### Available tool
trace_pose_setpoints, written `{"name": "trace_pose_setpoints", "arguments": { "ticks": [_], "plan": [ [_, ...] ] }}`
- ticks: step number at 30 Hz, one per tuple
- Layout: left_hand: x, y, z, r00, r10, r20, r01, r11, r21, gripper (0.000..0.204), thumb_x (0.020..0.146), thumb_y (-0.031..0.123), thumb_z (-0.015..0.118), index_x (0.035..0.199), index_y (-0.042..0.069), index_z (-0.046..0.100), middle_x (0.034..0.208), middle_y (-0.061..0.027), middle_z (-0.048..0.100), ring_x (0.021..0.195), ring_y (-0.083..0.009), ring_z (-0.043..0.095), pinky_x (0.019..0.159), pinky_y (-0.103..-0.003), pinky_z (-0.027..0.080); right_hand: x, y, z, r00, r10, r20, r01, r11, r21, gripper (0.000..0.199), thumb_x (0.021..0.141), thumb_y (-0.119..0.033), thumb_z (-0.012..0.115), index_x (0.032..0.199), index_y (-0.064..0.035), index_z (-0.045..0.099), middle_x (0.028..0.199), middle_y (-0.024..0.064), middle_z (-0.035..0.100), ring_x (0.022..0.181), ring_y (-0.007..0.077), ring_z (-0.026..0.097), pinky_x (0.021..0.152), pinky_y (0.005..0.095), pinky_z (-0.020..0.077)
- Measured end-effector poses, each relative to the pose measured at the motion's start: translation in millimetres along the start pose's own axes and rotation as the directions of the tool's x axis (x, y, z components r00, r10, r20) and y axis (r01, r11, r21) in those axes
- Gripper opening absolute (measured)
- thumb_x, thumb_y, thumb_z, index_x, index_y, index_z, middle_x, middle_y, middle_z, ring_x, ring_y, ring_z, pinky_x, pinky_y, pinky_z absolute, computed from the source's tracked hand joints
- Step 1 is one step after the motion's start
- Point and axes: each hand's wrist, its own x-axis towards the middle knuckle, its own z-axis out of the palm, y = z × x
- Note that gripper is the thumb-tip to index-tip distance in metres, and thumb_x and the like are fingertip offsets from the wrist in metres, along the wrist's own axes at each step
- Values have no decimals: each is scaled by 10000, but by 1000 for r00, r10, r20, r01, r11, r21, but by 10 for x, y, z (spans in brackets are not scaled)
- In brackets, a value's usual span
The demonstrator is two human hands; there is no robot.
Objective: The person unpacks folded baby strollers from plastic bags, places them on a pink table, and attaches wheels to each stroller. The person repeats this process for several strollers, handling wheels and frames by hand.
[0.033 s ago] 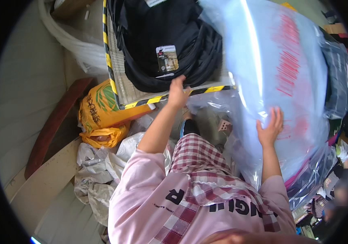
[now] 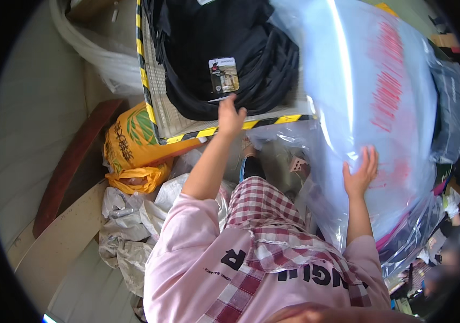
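My left hand [image 2: 231,116] reaches over the near rim of a wire basket [image 2: 187,128] edged with yellow-and-black tape. Its fingertips are at the front of a pile of black fabric items [image 2: 257,89], the thumb held apart from the fingers. Close by the fingertips, a printed picture tag [image 2: 223,75] lies on the black fabric. On the right, my right hand [image 2: 361,171] rests with fingers stretched out on a large pale-blue bundle [image 2: 343,102] in clear plastic, with red markings on it.
A yellow-orange sack [image 2: 130,141] and crumpled whitish sacks [image 2: 125,237] lie at the left of my legs. A dark red curved edge [image 2: 74,167] runs beyond them. Dark plastic-wrapped goods [image 2: 450,107] stand at the far right. A perforated pink block [image 2: 297,164] is on the floor.
My left hand has shifted slightly left and farther over the basket rim toward the tag. The blue bundle and my right hand sit slightly farther right in the picture.
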Motion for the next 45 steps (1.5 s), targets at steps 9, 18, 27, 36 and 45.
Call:
{"name": "trace_pose_setpoints", "arguments": {
  "ticks": [9,18,27,36,45],
  "plan": [
    [591,-2594,-122,524,-749,-405,735,638,-229,1088,634,339,858,1431,-66,238,1420,-281,376,1326,-389,373,1097,-411,327,382,-172,150,993,-112,24,114,992,-62,800,721,-182,726,1414,-52,347,1488,175,318,1396,380,261,1116,520,214],
    [986,-1638,-184,658,-717,-231,552,668,-499,438,699,108,658,1089,-75,583,993,-160,665,899,-262,626,833,-333,480,223,-97,203,998,-69,-10,69,996,-57,788,724,-185,711,1411,-47,350,1487,182,310,1390,393,261,1111,532,200],
    [62,1521,-848,960,-161,-229,-48,712,-701,90,808,19,662,874,-1,603,778,5,624,707,-74,545,664,-229,457,92,-215,-29,989,143,38,-143,990,8,702,743,-251,729,1361,-97,433,1485,127,322,1394,351,262,1084,539,243],
    [-2084,4234,-801,119,984,129,-988,130,-80,248,634,133,725,789,78,540,744,-73,515,718,-256,560,710,-383,450,-1026,112,-1953,966,224,-126,240,-608,757,646,929,-313,589,1412,30,333,1396,127,449,1290,243,439,1077,406,345],
    [-4299,4577,-186,-360,929,89,-822,-271,-500,404,727,126,758,1095,64,600,1117,-116,617,1102,-267,593,1068,-485,300,-3703,2292,-2336,743,623,244,480,-751,454,378,900,-334,515,1048,-9,637,995,127,689,873,267,667,845,387,533]
  ]
}}
